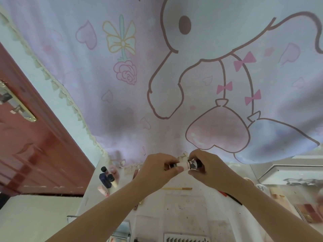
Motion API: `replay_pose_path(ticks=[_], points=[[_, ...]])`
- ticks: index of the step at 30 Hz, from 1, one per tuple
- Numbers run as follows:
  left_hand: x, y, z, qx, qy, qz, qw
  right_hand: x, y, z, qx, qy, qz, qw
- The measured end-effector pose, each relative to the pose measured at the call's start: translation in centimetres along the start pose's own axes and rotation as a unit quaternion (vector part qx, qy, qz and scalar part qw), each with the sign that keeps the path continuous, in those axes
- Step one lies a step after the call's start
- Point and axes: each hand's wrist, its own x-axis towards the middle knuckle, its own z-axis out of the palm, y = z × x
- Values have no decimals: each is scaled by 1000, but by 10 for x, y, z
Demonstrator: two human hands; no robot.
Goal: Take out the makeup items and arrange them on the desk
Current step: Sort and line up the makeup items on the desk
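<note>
The small tube (185,165) is largely hidden by both hands' fingers (172,169), label unreadable.

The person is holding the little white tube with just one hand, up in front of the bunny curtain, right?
Not quite. The head view shows both hands on the little white tube: the left hand and the right hand each grip an end. It is in front of the bunny curtain.

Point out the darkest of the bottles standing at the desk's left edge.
The dark blue rectangular bottle; the beige tube and pink tube beside it are pale.
</note>
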Motion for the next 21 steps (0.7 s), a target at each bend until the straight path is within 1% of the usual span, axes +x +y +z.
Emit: replay_pose_path(ticks=[2, 4, 5, 7, 10, 12, 14, 15, 17, 19, 21], points=[[0, -1, 2, 2, -2, -2, 1000, -3, 3, -2, 60, -23, 2, 998], [0, -4, 3, 8, 18, 9, 1000, -6, 4, -4, 110, -40, 15, 993], [-1, -5, 3, 7, 26, 15, 1000, -7, 5, -3, 145, -35, 33, 988], [-2, -7, 4, 4, 29, 21, 999, -11, 5, 0, 214, 2, 54, 975], [-5, -11, 6, 13, 8, 25, 1000, -16, 3, 7, 279, 39, 65, 957], [-5, -16, 7, 27, -38, 9, 999, -18, 4, 11, 293, 43, 55, 953], [-7, -19, 10, 99, -115, 14, 988, -18, 8, 16, 284, 26, 45, 957], [-9, -20, 12, 130, -151, 17, 980, -17, 9, 20, 261, 13, 35, 965], [-14, -25, 15, 140, -199, 1, 970, -15, 6, 26, 211, -22, 16, 977], [-18, -38, 17, 100, -194, -24, 976, -11, 0, 33, 192, -63, 13, 979], [-21, -57, 19, 52, -157, -66, 984, -4, -2, 45, 165, -89, 24, 982]])
